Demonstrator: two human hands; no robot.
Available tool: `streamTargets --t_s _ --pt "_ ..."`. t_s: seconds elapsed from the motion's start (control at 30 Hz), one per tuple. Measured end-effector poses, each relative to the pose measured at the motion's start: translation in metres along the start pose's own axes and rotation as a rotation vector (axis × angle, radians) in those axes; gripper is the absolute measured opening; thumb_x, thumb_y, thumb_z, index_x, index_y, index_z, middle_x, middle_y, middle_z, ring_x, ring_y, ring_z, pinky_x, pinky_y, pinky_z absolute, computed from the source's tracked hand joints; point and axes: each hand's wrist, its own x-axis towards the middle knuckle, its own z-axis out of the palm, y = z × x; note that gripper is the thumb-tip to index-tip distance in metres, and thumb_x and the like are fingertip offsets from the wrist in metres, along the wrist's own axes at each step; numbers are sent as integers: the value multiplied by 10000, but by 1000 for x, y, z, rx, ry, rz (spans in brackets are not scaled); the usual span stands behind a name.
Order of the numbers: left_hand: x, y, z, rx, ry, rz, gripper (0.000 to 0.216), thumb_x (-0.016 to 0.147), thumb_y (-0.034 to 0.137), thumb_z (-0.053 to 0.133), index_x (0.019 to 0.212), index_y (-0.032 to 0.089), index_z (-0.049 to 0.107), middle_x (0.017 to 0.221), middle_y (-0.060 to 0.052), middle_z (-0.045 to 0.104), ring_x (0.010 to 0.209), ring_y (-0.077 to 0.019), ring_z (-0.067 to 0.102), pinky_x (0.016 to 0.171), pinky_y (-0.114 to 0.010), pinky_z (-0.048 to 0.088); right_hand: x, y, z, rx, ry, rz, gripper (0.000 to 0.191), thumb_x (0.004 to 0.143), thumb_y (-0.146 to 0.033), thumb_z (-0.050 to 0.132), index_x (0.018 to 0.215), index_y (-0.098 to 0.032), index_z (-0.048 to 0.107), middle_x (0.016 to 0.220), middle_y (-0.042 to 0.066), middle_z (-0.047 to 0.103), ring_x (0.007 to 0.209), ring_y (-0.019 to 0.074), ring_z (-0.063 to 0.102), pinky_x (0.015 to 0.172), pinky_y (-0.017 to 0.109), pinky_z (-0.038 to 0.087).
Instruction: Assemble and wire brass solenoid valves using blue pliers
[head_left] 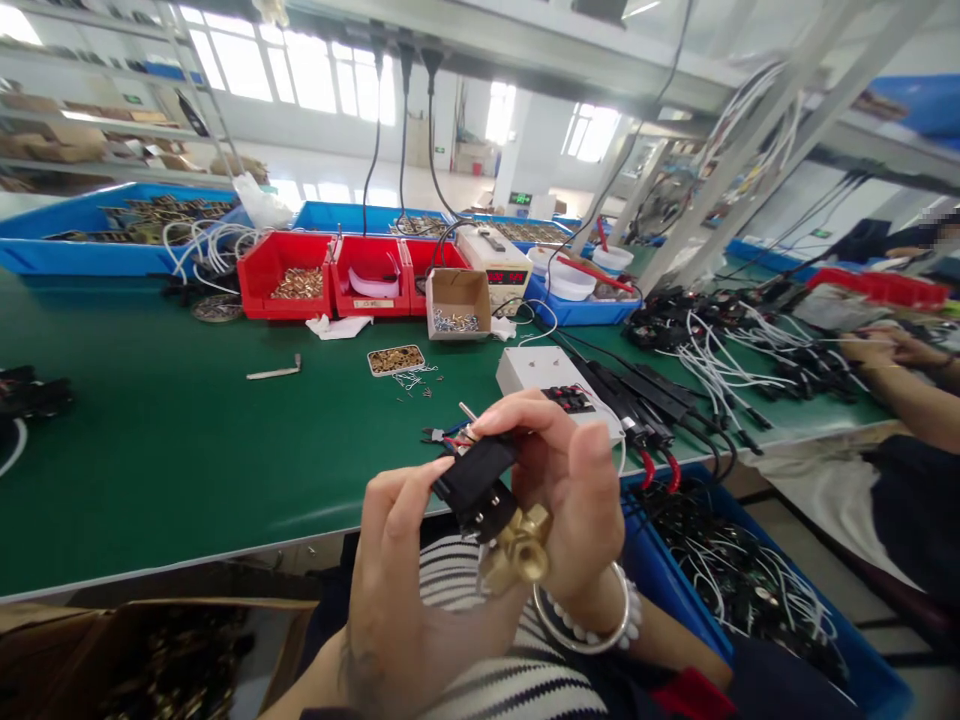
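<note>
Both hands hold one small assembly close to my chest, above the green table's (pixel 172 450) near edge. It is a black boxy coil part (pixel 474 480) joined to a brass valve fitting (pixel 517 550) with a round threaded opening. My left hand (pixel 397 590) grips the black part from below and the left, thumb on its top. My right hand (pixel 566 490), with bead bracelets at the wrist, wraps it from the right, fingertips pinching near thin metal terminals and short coloured wires at its top.
Red bins (pixel 330 275) with brass parts, a small cardboard box of screws (pixel 457 300), a white test box (pixel 551 385) with black leads and a meter stand behind. Blue trays (pixel 97 230) line the far edge. A blue crate (pixel 757 590) of wired parts sits at right. Another person's hands (pixel 892 350) work far right.
</note>
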Motion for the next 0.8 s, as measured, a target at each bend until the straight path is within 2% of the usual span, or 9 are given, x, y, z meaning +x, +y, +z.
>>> streamTargets --t_s 0.1,0.2,0.3,0.47,0.67,0.8 --pt "4 -2 -5 58 -10 -31 658 744 316 721 1334 187 460 1118 -95 557 1008 -247 603 784 -366 600 5 11 -2 86 -31 12 345 1038 -457 382 1045 -271 672 1030 33 628 974 209 596 874 361 496" --pt "7 -6 -13 120 -13 2 721 721 292 733 1374 169 454 1137 -98 523 1009 -235 589 811 -346 591 9 10 -15 -50 -155 -99 222 992 -391 556 1139 -270 670 1121 32 602 1088 191 556 956 325 463" --pt "8 -9 -19 178 -11 55 727 708 287 749 1367 145 477 1116 -97 514 1005 -227 572 833 -328 581 11 2 -28 -132 -304 -235 149 946 -270 650 1086 -243 695 1005 21 587 962 155 583 872 283 493" --pt "8 -5 -23 209 34 85 696 689 291 778 1314 127 521 1097 -91 529 1004 -229 565 878 -348 550 13 -13 -34 -266 -433 -326 157 892 -58 668 995 -175 690 922 22 598 855 121 604 767 238 518" --pt "9 -1 -27 230 35 136 719 666 295 809 1300 110 525 1098 -95 534 1015 -237 559 906 -364 531 15 -17 -36 -356 -463 -434 182 876 -21 656 993 -159 681 916 39 645 845 145 617 756 278 542" --pt "12 2 -30 216 -19 138 594 721 283 750 1253 117 545 1060 -94 533 996 -219 549 879 -345 548 16 -18 -42 -412 -490 -562 137 933 -75 604 982 -176 683 909 40 682 862 155 634 772 291 558"
